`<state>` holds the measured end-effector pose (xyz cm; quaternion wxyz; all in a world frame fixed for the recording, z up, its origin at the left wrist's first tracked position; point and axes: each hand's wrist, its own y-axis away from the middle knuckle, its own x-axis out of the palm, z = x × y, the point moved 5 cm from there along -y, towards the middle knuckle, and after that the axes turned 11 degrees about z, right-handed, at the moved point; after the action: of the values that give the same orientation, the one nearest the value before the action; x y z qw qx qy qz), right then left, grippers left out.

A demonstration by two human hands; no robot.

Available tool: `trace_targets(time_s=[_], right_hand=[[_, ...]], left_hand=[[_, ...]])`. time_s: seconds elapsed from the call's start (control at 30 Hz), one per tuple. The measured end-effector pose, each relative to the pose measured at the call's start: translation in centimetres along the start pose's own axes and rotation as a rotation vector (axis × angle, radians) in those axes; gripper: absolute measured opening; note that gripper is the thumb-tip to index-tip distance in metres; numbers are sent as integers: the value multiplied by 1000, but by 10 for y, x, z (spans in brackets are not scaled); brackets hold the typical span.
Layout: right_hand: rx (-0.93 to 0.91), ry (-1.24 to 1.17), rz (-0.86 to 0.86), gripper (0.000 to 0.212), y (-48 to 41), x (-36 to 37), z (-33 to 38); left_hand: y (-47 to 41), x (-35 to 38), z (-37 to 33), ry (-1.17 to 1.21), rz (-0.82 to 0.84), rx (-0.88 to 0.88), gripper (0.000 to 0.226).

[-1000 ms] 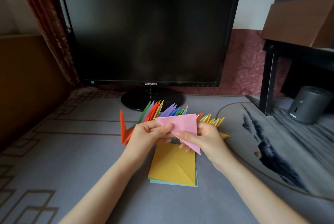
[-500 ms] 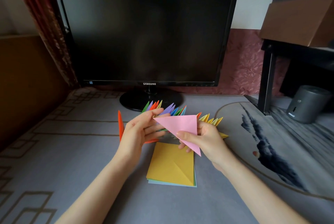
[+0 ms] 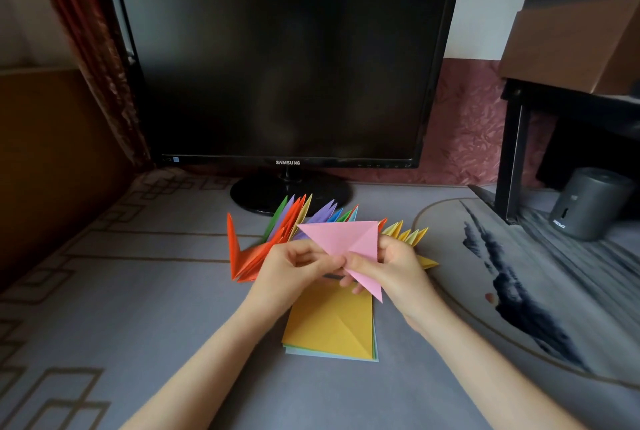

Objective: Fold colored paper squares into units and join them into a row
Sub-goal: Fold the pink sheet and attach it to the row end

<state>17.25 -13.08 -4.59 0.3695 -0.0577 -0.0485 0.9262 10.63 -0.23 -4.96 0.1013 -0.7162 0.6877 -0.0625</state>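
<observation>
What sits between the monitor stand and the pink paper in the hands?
In the head view, the row of joined coloured units stands there, behind the pink paper and before the monitor stand.

The paper (image 3: 346, 242) is pink; the stack (image 3: 329, 325) is topped yellow. The row (image 3: 298, 221) runs orange, green, purple, blue, yellow. The mat (image 3: 138, 291) is grey with tan lines.

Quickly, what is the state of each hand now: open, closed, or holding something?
Left hand: closed, pinching the pink folded paper triangle at its lower left edge.
Right hand: closed, holding the same pink paper.
</observation>
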Motion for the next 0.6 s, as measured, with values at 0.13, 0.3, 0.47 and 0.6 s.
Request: trace_targets(time_s=[0.13,0.3,0.47,0.6], right_hand=[[-21,6,11,25,-1,1,0],[-16,-17,73,36,0,5,-1],[-8,-34,98,34,0,6,1],[-9,-13,124,35,0,7,1]], left_hand=[[0,-3,0,31,-21,23,21],[0,-10,3,24,-124,19,13],[2,-18,2,-9,-229,48,13],[3,-21,1,0,-280,39,12]])
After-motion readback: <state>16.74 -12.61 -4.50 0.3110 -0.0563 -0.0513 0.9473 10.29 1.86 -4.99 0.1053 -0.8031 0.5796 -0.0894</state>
